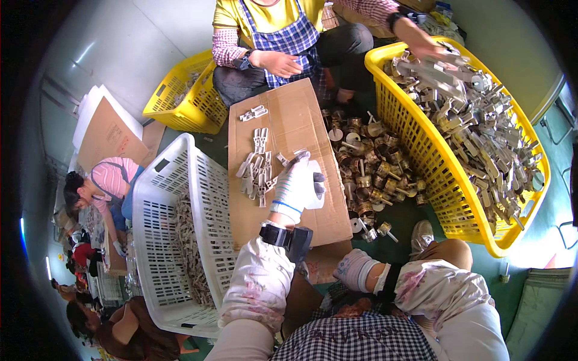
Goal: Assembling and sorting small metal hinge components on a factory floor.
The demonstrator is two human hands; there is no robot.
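My left hand (pixel 293 186), in a white glove with grey fingertips, is above the cardboard sheet (pixel 259 231). Its fingers are closed, and a small metal clip (pixel 282 159) sticks out at the fingertips. Just left of it a loose heap of similar clips (pixel 259 171) lies on the cardboard, and a smaller group (pixel 253 113) lies farther away. My right hand (pixel 357 271), gloved too, is curled low over my lap near the cardboard's near edge. Whatever its fingers may hold is hidden.
A white basket (pixel 162 301) of small metal parts stands left. Brass-coloured fittings with stems (pixel 373 168) pile on the floor; beyond them is a yellow basket (pixel 415 141) of metal parts. Opposite sits a co-worker (pixel 283 36), one hand over that basket. Another yellow basket (pixel 198 117) stands far left.
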